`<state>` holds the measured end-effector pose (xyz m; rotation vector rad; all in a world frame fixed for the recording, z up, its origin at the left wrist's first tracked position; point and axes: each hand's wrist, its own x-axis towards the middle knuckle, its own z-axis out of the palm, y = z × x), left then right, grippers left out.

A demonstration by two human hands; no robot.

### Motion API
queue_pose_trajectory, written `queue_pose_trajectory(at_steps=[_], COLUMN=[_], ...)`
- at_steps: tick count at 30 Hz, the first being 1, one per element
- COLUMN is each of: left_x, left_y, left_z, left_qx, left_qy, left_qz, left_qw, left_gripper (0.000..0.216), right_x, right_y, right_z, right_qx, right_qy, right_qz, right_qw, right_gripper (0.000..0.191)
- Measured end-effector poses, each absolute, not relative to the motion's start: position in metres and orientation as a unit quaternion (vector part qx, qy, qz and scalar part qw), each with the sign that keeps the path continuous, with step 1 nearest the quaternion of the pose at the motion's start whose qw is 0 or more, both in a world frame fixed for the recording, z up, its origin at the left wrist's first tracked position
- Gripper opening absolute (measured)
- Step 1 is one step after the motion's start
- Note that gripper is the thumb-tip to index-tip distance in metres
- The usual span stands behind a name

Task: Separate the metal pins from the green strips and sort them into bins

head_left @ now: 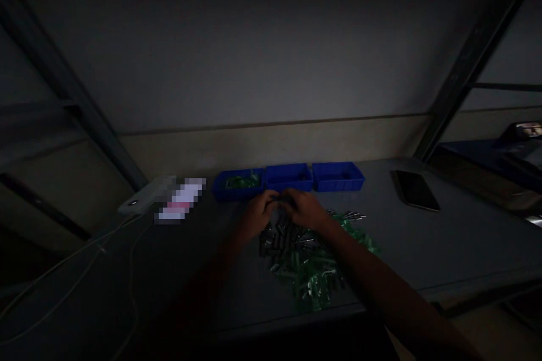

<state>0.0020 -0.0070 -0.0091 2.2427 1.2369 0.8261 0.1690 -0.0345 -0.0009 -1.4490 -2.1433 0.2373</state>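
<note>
My left hand [258, 213] and my right hand [305, 210] meet just in front of the blue trays, fingers closed. Between the fingertips is a small dark piece [280, 198], too dim to name. Beneath and in front of the hands lies a pile of small dark metal parts [282, 240]. Thin shiny metal pins [354, 216] lie beyond my right forearm. Green plastic packets [317, 287] spread across the near side of the pile, and my right forearm passes over part of it.
Along the wall stand a blue tray [218, 190] with green packets inside, a middle blue tray [292, 185] and a right blue tray [339, 185]. A lit phone [182, 203], a white device [146, 196] and cables [132, 276] lie left. A dark phone [415, 190] lies right.
</note>
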Motion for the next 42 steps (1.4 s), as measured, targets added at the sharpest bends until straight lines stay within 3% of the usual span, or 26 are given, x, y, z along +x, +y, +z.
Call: queue_pose_trajectory(at_steps=[4,9,22,29,36,42], left_x=[0.005,0.008,0.004,0.007,0.005,0.004], left_y=[-0.01,-0.012,-0.014,-0.016,-0.022,-0.025], left_z=[-0.012,-0.009,-0.01,-0.009,-0.004,-0.004], left_qx=[0.792,0.788,0.802,0.794,0.788,0.788], left_qy=[0.418,0.419,0.367,0.402,0.429,0.399], left_qz=[0.351,0.375,0.411,0.41,0.404,0.422], left_qw=[0.274,0.253,0.232,0.202,0.177,0.203], left_gripper=[0.02,0.016,0.025,0.019,0.028,0.025], right_x=[0.171,0.173,0.17,0.168,0.165,0.161], right_y=[-0.033,-0.033,-0.041,-0.046,-0.046,-0.047], right_z=[-0.006,-0.006,0.003,0.005,0.0,-0.001], right_qx=[-0.498,-0.497,-0.504,-0.508,-0.497,-0.509], right_qy=[-0.816,-0.814,-0.816,-0.796,-0.789,-0.791], right_qz=[0.09,0.091,0.072,0.093,0.061,0.053], right_qw=[0.279,0.286,0.273,0.315,0.356,0.336], right_gripper=[0.02,0.014,0.03,0.02,0.016,0.027])
